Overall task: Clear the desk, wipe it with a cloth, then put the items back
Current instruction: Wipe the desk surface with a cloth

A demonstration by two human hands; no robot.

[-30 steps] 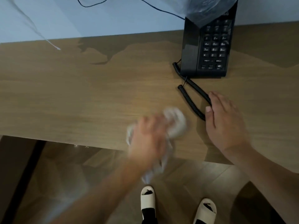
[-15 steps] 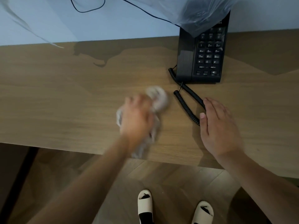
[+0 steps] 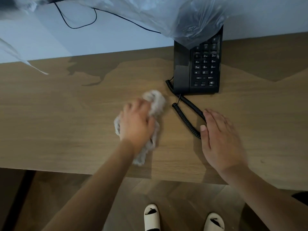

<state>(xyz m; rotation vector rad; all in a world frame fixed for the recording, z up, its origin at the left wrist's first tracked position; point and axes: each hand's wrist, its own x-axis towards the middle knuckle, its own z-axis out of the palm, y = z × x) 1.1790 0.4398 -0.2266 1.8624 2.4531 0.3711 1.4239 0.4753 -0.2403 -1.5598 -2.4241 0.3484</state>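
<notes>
grey cloth [image 3: 155, 104] lies bunched under the left hand [image 3: 135, 122], fingers curled on it, mid-desk [image 3: 50, 122] to wipe; right hand [image 3: 220, 139], fingers flat together, braces beside the phone cord [image 3: 185, 117].

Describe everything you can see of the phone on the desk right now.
The phone is a black, glossy plastic desk set standing at the back of the wooden desk, against the wall. Its handset lies in the left cradle; a numbered keypad fills the right side. A clear plastic bag drapes over its top. Its coiled cord loops forward across the desk to the flat right hand, which touches it. The cloth lies just left, apart.
</notes>
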